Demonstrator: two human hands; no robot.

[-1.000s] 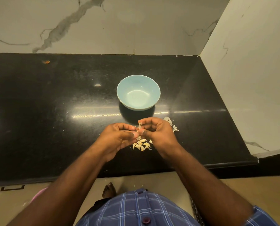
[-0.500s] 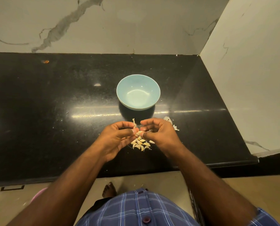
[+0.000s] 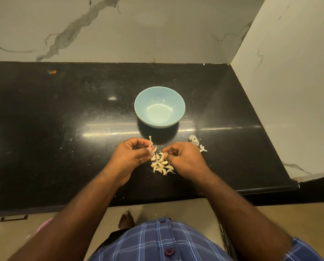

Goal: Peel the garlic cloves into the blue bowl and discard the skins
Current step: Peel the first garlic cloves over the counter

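Now hands (image 3: pixel 132 157) apart, skin (image 3: pixel 151 140) torn.

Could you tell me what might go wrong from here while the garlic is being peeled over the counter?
1. The left hand pinches a clove above the pile of unpeeled cloves; dropped, it may get lost among them.
2. The blue bowl looks empty and sits beyond the pile, so loose skin could fall into either.

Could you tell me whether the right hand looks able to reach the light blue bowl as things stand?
Probably yes: the right hand sits just short of the light blue bowl, only bare black countertop between, though it pinches garlic.
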